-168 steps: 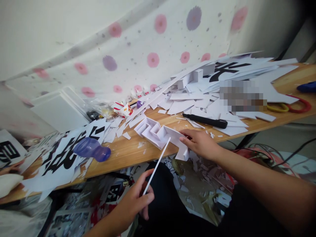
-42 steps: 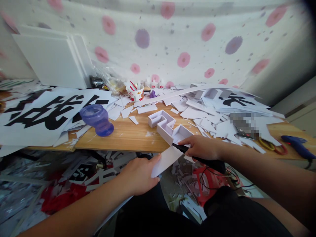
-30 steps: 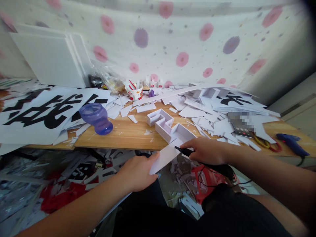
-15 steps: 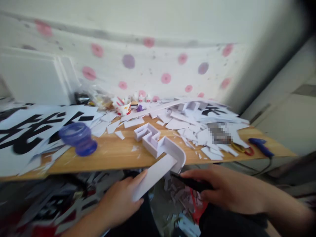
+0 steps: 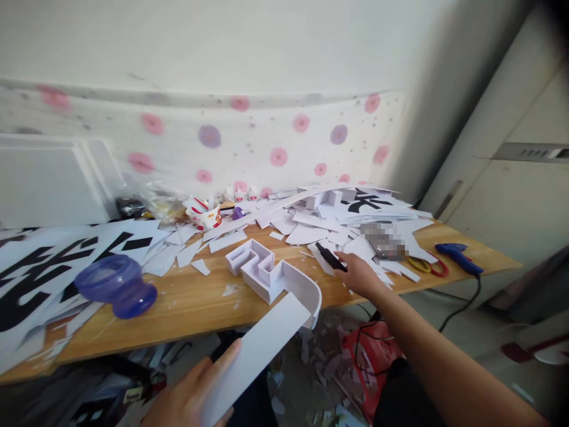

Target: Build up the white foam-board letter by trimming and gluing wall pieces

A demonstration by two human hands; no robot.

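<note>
My left hand [image 5: 195, 385] is closed around the near end of a flat white strip [image 5: 262, 338]. The strip's far end meets the curved end of a white foam-board letter shell [image 5: 262, 273], an angular, walled shape at the table's front edge. Whether the two are joined, I cannot tell. My right hand [image 5: 358, 274] grips a slim black tool, which looks like a utility knife [image 5: 329, 256], over white scraps on the table. Its tip points away to the upper left.
On the wooden table [image 5: 178, 308] are a purple translucent bowl [image 5: 113, 281], printed character sheets [image 5: 102, 243], a paper cup [image 5: 204, 214], white offcuts [image 5: 306, 232], scissors with red and yellow handles [image 5: 438, 267] and a blue glue gun [image 5: 460, 255]. Below is a red plastic stool [image 5: 373, 367].
My right hand has moved away from the curved end of the letter shell, up and forward over the scraps, still holding the knife. The view has shifted; my left hand keeps the strip.
</note>
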